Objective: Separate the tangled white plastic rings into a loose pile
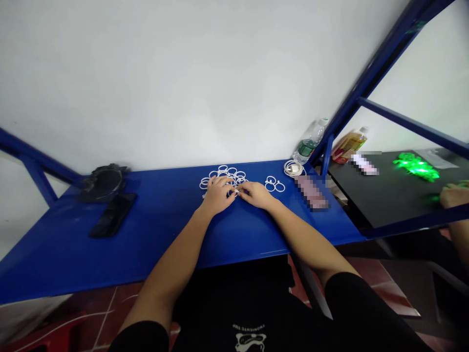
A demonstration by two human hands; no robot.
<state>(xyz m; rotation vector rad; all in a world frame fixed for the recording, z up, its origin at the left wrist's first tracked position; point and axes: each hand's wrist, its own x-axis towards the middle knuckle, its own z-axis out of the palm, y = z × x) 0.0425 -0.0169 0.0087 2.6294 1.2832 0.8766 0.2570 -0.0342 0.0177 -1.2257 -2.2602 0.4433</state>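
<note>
Several white plastic rings (223,169) lie in a loose pile on the blue table (161,215). My left hand (218,195) reaches over the near side of the pile, with thumb and finger pinched on a white ring (233,193). From the other side, my right hand (256,194) is closed on the same ring, its fingertips meeting the left ones. Much of that ring is hidden by my fingers. Just right of my right hand lies a small group of white rings (279,187) that touch each other; each seems to bear a small knob.
A black bundle (104,181) and a dark phone-like slab (113,215) lie at left. On the right are a coiled white cable (293,168), a blurred-out object (312,192) and a bottle (309,142). Beyond the blue frame, another person's hand (454,195) is near glowing green items (415,166).
</note>
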